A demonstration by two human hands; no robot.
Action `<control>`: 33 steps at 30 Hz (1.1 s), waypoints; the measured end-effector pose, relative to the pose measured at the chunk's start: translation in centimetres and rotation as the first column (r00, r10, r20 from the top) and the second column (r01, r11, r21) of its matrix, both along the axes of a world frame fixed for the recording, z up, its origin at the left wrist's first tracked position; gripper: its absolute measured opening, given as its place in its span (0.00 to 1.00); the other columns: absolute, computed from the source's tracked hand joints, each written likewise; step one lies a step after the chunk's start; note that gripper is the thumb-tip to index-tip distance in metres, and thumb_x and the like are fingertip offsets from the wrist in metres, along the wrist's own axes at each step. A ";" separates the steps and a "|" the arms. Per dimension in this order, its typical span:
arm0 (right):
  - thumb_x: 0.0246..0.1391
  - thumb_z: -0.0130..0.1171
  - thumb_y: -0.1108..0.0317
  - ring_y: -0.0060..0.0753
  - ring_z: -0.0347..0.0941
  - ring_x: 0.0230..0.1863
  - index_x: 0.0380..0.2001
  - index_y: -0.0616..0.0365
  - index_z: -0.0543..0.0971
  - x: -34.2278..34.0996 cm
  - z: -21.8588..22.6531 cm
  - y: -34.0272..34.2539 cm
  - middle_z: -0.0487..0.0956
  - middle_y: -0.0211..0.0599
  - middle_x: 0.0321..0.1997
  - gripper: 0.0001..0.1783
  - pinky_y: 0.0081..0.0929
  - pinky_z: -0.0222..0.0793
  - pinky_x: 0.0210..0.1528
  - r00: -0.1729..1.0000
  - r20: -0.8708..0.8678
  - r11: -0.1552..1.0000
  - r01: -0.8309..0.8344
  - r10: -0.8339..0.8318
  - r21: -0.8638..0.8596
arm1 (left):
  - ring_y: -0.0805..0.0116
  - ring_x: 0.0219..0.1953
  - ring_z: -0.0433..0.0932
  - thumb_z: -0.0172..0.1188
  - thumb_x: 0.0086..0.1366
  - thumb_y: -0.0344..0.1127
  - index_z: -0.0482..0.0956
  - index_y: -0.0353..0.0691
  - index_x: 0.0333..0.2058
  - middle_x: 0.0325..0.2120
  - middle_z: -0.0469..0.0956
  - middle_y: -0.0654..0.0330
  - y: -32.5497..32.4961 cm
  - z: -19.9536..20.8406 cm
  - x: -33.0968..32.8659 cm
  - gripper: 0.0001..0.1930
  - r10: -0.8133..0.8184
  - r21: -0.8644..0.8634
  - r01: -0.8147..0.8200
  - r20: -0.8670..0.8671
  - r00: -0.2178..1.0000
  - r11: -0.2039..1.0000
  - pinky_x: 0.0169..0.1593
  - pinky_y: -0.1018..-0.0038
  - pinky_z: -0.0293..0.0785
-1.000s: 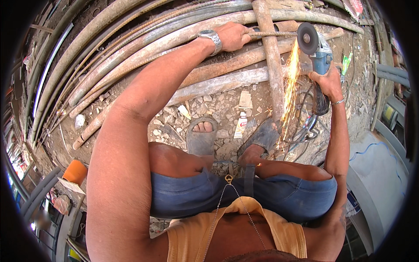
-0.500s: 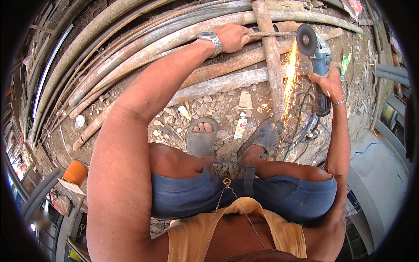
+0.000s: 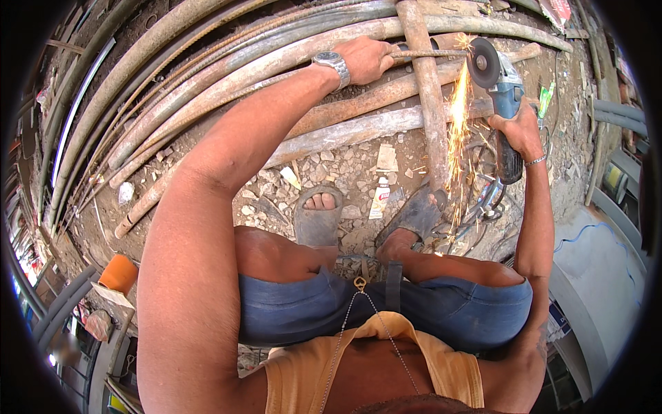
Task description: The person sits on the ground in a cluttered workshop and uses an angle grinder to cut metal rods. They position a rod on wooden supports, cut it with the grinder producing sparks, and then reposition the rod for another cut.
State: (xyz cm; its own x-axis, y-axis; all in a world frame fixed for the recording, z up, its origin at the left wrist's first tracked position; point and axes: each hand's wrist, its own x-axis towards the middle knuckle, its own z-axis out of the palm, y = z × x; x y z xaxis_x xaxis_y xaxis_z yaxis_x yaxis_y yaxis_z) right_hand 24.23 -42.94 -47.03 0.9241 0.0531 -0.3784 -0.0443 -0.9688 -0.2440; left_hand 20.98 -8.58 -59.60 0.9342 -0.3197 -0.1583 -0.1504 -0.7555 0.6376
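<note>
My left hand point(image 3: 365, 61) is closed around a thin steel rod point(image 3: 431, 53), which runs to the right across a rusty pipe point(image 3: 429, 90). In my right hand point(image 3: 518, 131) is a blue and grey angle grinder point(image 3: 509, 103), held by its body with the fingers wrapped round it. Its dark disc point(image 3: 484, 62) touches the rod's right end, or nearly so. Bright sparks point(image 3: 458, 117) stream down from there toward my right foot, and a few fly off above the rod.
Several long pipes point(image 3: 241, 65) lie across the far ground. Rubble surrounds my sandals point(image 3: 318, 217). Between my feet lies a small white bottle point(image 3: 379, 198). A dark cable point(image 3: 476, 228) trails beside my right foot. An orange cup point(image 3: 118, 273) stands at the left, and a pale panel point(image 3: 593, 276) at the right.
Small sparks now spray above the rod's end too, and the stream reaches lower. Both hands and the grinder stay almost in place.
</note>
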 end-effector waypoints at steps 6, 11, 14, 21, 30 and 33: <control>0.30 0.71 0.56 0.51 0.80 0.43 0.49 0.70 0.73 0.0 0.0 0.0 0.81 0.58 0.43 0.41 0.38 0.73 0.49 1.000 0.012 0.999 0.014 -0.013 -0.045 | 0.41 0.36 0.80 0.52 0.69 0.46 0.79 0.39 0.40 0.31 0.81 0.44 0.0 0.1 -0.1 0.16 0.006 -0.004 -0.006 -0.003 1.000 1.000 0.41 0.49 0.74; 0.31 0.71 0.56 0.49 0.80 0.43 0.49 0.68 0.74 0.0 -0.1 -0.1 0.82 0.55 0.42 0.40 0.37 0.73 0.49 1.000 -0.006 1.000 0.018 -0.018 -0.024 | 0.41 0.36 0.80 0.52 0.69 0.46 0.79 0.40 0.41 0.31 0.81 0.43 0.0 0.4 -0.3 0.15 0.019 0.016 -0.019 0.013 1.000 1.000 0.41 0.50 0.75; 0.32 0.71 0.57 0.48 0.80 0.43 0.49 0.67 0.74 0.0 -0.1 -0.2 0.82 0.53 0.42 0.38 0.37 0.73 0.49 0.998 -0.049 0.999 0.045 -0.043 0.026 | 0.42 0.35 0.80 0.52 0.68 0.45 0.78 0.40 0.41 0.30 0.81 0.44 -0.1 0.6 -0.6 0.15 0.024 0.033 -0.026 0.038 0.999 0.999 0.40 0.49 0.75; 0.33 0.72 0.60 0.47 0.80 0.43 0.50 0.66 0.75 0.1 -0.3 -0.6 0.82 0.51 0.43 0.38 0.36 0.73 0.49 1.000 -0.009 0.999 -0.006 0.007 0.046 | 0.41 0.33 0.80 0.53 0.68 0.45 0.77 0.41 0.41 0.27 0.81 0.45 -0.2 0.7 -1.2 0.14 0.043 0.045 -0.047 0.104 0.994 0.998 0.37 0.49 0.75; 0.32 0.73 0.59 0.46 0.80 0.42 0.50 0.67 0.74 0.2 -0.1 -0.2 0.82 0.50 0.42 0.39 0.36 0.73 0.49 0.999 0.026 0.999 -0.032 0.033 -0.026 | 0.45 0.32 0.81 0.53 0.69 0.46 0.75 0.43 0.39 0.26 0.81 0.49 -0.4 0.8 -1.4 0.13 0.033 0.115 -0.047 0.118 0.992 0.992 0.33 0.51 0.76; 0.32 0.73 0.59 0.45 0.80 0.40 0.49 0.67 0.74 0.3 0.2 0.1 0.82 0.50 0.42 0.38 0.36 0.73 0.47 1.000 -0.014 1.000 -0.007 0.007 -0.008 | 0.46 0.36 0.83 0.52 0.70 0.45 0.77 0.41 0.44 0.30 0.83 0.46 -0.5 1.1 -1.5 0.14 0.032 0.132 -0.040 0.063 0.997 0.990 0.41 0.52 0.79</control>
